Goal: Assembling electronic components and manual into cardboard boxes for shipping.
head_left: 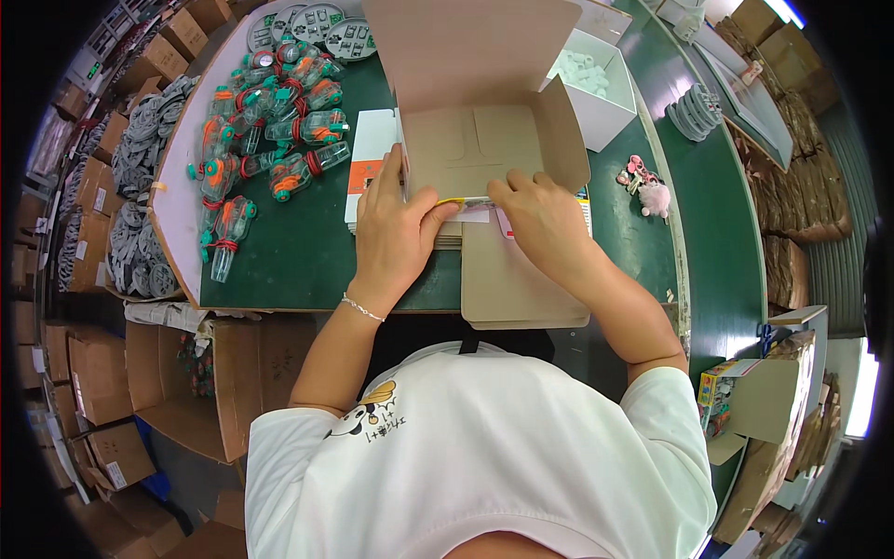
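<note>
An open cardboard box (494, 144), plain brown inside, lies on a stack of flat printed boxes on the green table in front of me. Its large lid panel (470, 47) stands up at the far side, and a brown flap (521, 289) extends over the near table edge. My left hand (396, 224) is at the near left corner, fingers along the left wall and thumb on the near edge. With bent fingers, my right hand (540, 214) pinches that same folded near edge, where a strip of coloured print shows. The fingertips' undersides are hidden.
Left on the table lie several clear plastic tubes (312, 126) with green and orange ends and red cords, with round grey trays (352, 39) behind. A white bin (605, 107) of small white pieces and keys with a pink pompom (654, 198) are right. Cartons (98, 373) stand left.
</note>
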`<state>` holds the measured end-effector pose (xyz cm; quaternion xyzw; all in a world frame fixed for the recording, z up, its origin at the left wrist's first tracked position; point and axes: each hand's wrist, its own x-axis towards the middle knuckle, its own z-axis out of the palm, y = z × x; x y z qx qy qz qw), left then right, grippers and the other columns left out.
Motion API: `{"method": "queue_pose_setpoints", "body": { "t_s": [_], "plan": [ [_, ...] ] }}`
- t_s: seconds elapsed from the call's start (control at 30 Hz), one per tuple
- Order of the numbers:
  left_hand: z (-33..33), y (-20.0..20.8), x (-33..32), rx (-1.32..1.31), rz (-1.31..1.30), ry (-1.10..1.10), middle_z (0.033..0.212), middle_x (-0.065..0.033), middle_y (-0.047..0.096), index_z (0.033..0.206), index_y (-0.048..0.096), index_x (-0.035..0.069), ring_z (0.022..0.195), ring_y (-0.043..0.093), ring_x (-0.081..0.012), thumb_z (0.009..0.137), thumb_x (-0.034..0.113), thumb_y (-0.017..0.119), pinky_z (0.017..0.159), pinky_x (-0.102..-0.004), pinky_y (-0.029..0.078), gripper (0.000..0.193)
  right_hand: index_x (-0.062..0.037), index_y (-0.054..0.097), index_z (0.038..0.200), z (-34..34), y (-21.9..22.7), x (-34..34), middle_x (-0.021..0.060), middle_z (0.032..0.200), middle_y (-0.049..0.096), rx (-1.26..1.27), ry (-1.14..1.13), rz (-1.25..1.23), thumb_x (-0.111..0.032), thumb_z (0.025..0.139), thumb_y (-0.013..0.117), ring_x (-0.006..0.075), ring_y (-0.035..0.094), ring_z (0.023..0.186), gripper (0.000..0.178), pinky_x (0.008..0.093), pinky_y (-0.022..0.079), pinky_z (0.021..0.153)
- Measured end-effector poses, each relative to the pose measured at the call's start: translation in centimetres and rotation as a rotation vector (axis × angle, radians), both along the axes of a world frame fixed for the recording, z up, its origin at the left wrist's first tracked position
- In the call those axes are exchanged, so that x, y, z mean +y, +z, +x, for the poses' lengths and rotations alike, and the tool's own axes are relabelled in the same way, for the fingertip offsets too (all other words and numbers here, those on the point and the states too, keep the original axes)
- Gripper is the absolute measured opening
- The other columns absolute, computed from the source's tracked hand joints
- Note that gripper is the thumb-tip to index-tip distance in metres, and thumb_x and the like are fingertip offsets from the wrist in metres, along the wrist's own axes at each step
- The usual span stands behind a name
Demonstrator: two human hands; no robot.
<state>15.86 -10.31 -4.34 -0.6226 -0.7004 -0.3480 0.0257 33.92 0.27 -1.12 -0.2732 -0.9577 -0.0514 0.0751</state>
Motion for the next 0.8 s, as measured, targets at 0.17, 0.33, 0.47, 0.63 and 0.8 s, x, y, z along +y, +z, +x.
{"method": "queue_pose_setpoints", "body": {
  "t_s": [0.17, 0.33, 0.47, 0.63, 0.8],
  "plan": [
    [-0.3, 0.9, -0.5, 0.049, -0.069, -0.045, 0.138, -0.0361, 0.046, 0.089, 0.065, 0.004, 0.112, 0.057, -0.0447, 0.082, 0.021, 0.075, 0.09, -0.0477, 0.045, 0.021, -0.0087, 0.06, 0.094, -0.3, 0.7, 0.5, 0.0062, 0.085, 0.059, -0.011, 0.01, -0.12, -0.004, 0.077, 0.066, 0.0271, 0.063, 0.083, 0.019, 0.039, 0.051, 0.068],
    [-0.1, 1.0, -0.5, 0.04, -0.069, -0.026, 0.139, -0.0363, 0.044, 0.089, 0.065, 0.005, 0.106, 0.059, -0.0431, 0.081, 0.018, 0.075, 0.089, -0.0469, 0.046, 0.018, -0.0106, 0.061, 0.092, -1.4, -0.7, -1.1, 0.0059, 0.08, 0.058, 0.29, 0.124, -0.075, -0.003, 0.077, 0.066, 0.0284, 0.061, 0.085, 0.017, 0.0446, 0.047, 0.07],
    [-0.5, 1.2, -0.7, 0.069, -0.073, -0.031, 0.14, -0.037, 0.042, 0.091, 0.065, 0.005, 0.104, 0.06, -0.0438, 0.081, 0.021, 0.076, 0.089, -0.046, 0.047, 0.021, -0.0119, 0.062, 0.091, -2.0, -1.4, -0.7, 0.0051, 0.089, 0.059, 0.248, 0.094, -0.126, -0.007, 0.078, 0.067, 0.0285, 0.06, 0.09, 0.014, 0.0461, 0.045, 0.071],
    [-1.5, 4.3, -1.8, 0.159, 0.085, -0.14, 0.139, -0.0356, 0.044, 0.103, 0.065, 0.007, 0.107, 0.06, -0.0415, 0.082, 0.027, 0.076, 0.09, -0.0431, 0.048, 0.031, -0.0089, 0.063, 0.094, -1.7, -1.0, 0.0, 0.0072, 0.091, 0.058, 0.243, 0.127, -0.167, -0.008, 0.079, 0.069, 0.031, 0.059, 0.09, 0.016, 0.045, 0.046, 0.074],
    [-6.6, 7.4, -2.0, -0.154, 0.247, 0.002, 0.141, -0.0181, 0.051, 0.112, 0.065, 0.004, 0.125, 0.053, -0.0332, 0.087, 0.021, 0.072, 0.101, -0.0421, 0.044, 0.031, -0.0051, 0.065, 0.103, -1.1, 4.7, 0.0, 0.0112, 0.097, 0.063, 0.619, 0.201, -0.09, -0.009, 0.084, 0.071, 0.0321, 0.061, 0.092, 0.021, 0.041, 0.049, 0.08]
  ]
}}
